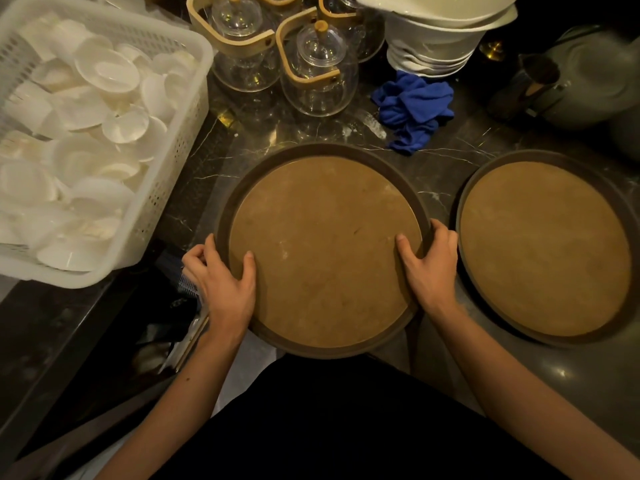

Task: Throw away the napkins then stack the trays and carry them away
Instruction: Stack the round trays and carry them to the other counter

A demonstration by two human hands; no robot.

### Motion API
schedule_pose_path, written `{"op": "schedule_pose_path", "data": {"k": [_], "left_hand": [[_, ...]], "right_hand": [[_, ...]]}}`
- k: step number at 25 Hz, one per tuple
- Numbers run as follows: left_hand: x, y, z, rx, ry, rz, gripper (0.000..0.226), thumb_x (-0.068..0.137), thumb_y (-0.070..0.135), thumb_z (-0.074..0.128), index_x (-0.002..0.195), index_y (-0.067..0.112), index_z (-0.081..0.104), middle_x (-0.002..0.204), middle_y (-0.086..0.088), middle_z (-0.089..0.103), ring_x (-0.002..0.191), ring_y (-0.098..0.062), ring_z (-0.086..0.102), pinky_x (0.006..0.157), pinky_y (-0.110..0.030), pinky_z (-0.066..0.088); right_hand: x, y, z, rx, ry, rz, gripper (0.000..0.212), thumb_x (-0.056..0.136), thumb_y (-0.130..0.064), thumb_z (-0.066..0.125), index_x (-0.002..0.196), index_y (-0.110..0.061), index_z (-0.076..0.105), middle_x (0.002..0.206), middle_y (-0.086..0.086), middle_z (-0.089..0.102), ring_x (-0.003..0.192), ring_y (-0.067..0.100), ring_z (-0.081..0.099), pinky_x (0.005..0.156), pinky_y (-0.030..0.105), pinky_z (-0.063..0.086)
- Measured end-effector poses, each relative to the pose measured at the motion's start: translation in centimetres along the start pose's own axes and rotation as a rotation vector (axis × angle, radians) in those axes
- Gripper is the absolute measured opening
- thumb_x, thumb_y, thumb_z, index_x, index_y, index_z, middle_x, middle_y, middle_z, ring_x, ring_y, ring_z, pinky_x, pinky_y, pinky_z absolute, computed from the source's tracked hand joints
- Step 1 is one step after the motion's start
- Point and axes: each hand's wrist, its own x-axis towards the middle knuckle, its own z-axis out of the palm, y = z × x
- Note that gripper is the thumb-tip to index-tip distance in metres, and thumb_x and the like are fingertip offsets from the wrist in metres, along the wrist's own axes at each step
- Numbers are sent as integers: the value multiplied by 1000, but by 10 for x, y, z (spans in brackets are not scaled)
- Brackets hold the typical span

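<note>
A round brown tray (pixel 322 251) with a dark rim lies in the middle of the dark marble counter, its near edge hanging over the counter's front. My left hand (pixel 221 282) grips its left rim, thumb on the tray's face. On the right rim my right hand (pixel 429 265) holds it the same way. A second round tray (pixel 543 247) of the same kind lies flat just to the right, a narrow gap from the first. No napkins show on either tray.
A white plastic basket (pixel 173 157) full of small white dishes stands at the left. Glass teapots with wooden handles (pixel 318 71) stand behind the trays, next to a stack of white bowls (pixel 433 39). A blue cloth (pixel 415 109) lies crumpled behind the trays. Grey jugs (pixel 581 77) stand at the far right.
</note>
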Motion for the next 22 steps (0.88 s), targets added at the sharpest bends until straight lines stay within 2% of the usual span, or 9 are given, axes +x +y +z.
{"op": "schedule_pose_path", "data": {"k": [6,12,17,19,22], "left_hand": [[2,-4,-3,-60,-63,53,70,90,31,63,144,0,32,131,-22,31,123,-32,32,102,-24,20],[5,-9,0,-6,-73,90,73,93,33,59,147,-3,25,134,-25,32,122,-37,34,106,-41,29],[1,-10,-1,42,-87,114,74,93,29,58,149,-3,21,136,-26,31,123,-40,34,107,-43,29],[-6,-6,-5,100,-90,126,73,92,26,59,149,0,22,138,-26,30,121,-42,33,106,-46,29],[-22,-1,-10,170,-59,243,70,88,22,63,146,2,30,139,-28,31,120,-45,34,106,-50,27]], "right_hand": [[-5,-1,0,-22,13,20,68,89,-50,60,141,-13,38,128,6,45,118,20,48,100,40,44],[-11,-1,0,-51,42,32,57,98,-36,51,146,-11,35,128,9,45,115,18,47,92,25,34],[-20,1,-6,-63,-13,25,63,98,-34,51,151,-9,27,126,6,41,108,7,39,92,21,31],[-26,5,-12,-60,-37,-21,63,98,-33,52,151,-9,27,127,5,40,108,5,37,92,19,30],[-33,15,-22,-46,-28,-150,54,97,-29,54,145,-11,38,125,5,41,110,9,43,93,21,35]]}}
